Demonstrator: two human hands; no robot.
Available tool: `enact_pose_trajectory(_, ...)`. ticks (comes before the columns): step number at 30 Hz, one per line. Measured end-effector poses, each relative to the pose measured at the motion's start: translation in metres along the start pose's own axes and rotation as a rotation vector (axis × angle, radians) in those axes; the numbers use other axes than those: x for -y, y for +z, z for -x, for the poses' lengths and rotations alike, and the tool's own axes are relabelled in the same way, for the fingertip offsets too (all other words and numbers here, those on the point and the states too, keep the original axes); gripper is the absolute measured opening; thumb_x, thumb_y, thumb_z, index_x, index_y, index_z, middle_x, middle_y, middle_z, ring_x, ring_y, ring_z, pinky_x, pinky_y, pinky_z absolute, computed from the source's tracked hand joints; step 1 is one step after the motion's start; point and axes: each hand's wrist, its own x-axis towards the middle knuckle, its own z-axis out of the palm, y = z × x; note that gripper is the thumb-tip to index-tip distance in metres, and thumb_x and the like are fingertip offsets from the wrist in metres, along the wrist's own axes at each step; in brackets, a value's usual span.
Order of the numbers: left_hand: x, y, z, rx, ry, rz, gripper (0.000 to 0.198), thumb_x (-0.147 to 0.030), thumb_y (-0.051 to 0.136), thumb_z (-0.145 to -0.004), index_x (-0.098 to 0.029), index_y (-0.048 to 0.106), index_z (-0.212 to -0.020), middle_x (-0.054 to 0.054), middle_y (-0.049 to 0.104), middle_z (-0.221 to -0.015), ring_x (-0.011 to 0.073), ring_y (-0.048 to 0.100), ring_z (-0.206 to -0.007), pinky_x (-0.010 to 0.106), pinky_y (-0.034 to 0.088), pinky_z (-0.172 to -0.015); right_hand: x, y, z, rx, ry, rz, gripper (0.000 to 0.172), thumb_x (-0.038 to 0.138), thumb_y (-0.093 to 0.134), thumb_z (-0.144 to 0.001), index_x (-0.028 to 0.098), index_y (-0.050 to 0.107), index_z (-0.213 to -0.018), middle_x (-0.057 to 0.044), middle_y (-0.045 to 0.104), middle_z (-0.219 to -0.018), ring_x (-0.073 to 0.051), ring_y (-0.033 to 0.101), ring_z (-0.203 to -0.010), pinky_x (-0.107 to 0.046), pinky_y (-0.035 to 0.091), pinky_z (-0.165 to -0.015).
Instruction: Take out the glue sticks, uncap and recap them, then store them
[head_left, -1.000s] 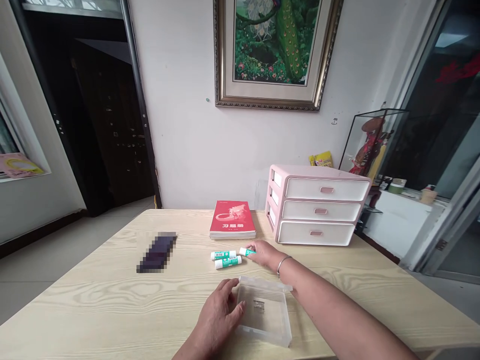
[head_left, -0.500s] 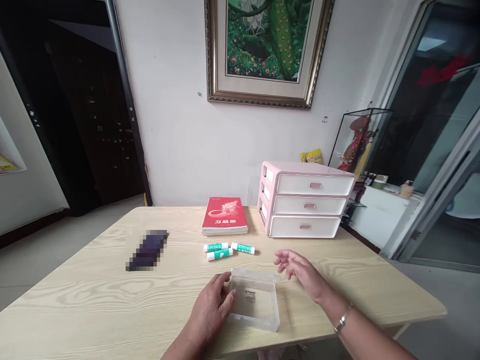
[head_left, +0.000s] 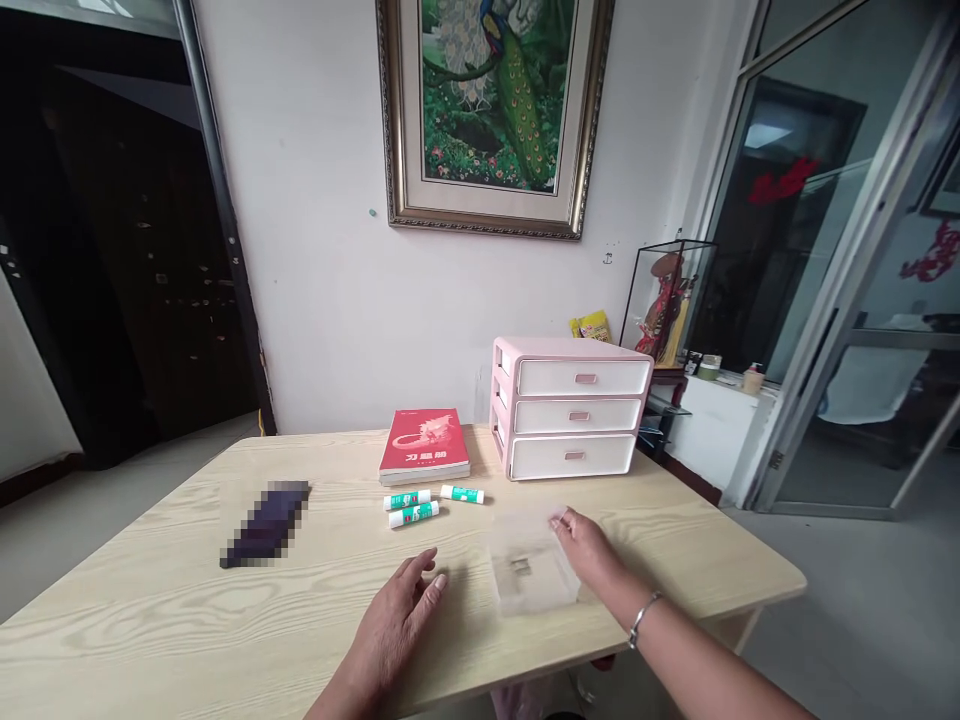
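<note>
My right hand (head_left: 589,548) grips the far right edge of a clear plastic box (head_left: 529,580), its thumb and fingers pinched on the rim. The box looks slightly blurred, and I cannot tell whether it touches the table. To its left, my left hand (head_left: 401,612) holds nothing, fingers apart, low over the wood. Beyond the hands lie three white and green glue sticks: a back left one (head_left: 406,500), a front one (head_left: 414,515) and a right one (head_left: 463,494).
A red book (head_left: 425,442) lies behind the glue sticks. Right of it stands a pink and white three-drawer unit (head_left: 577,415). A dark pixelated object (head_left: 266,522) lies at the left of the wooden table (head_left: 150,590). A framed peacock picture (head_left: 486,205) hangs on the wall.
My right hand has taken hold of the box and moved it to the right. My left hand has come off it. The camera view has turned right and slightly upward.
</note>
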Motion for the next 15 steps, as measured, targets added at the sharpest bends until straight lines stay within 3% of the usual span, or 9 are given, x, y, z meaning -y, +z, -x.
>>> enact_pose_trajectory(7,0.003,0.003,-0.003,-0.015,0.016,0.009,0.056,-0.054,0.038,-0.095,-0.016,0.054,-0.133,0.011,0.060,-0.131,0.0217,0.062,-0.109,0.031,0.046,-0.096,-0.033,-0.051,-0.028,-0.114,0.127,0.085,0.029,0.041,0.049,-0.083,0.020,0.067,-0.084,-0.008,0.072,-0.090,-0.023,0.064,-0.088,-0.031,0.047,-0.083)
enact_pose_trajectory(15,0.000,0.002,-0.001,-0.039,0.033,0.022,0.050,-0.052,0.041,-0.095,-0.018,0.060,-0.126,0.010,0.061,-0.128,0.0216,0.063,-0.108,0.031,0.047,-0.095,-0.035,-0.061,-0.043,-0.173,0.198,0.128,0.032,0.030,0.049,-0.079,0.019,0.067,-0.103,-0.008,0.073,-0.093,-0.020,0.065,-0.084,-0.028,0.049,-0.077)
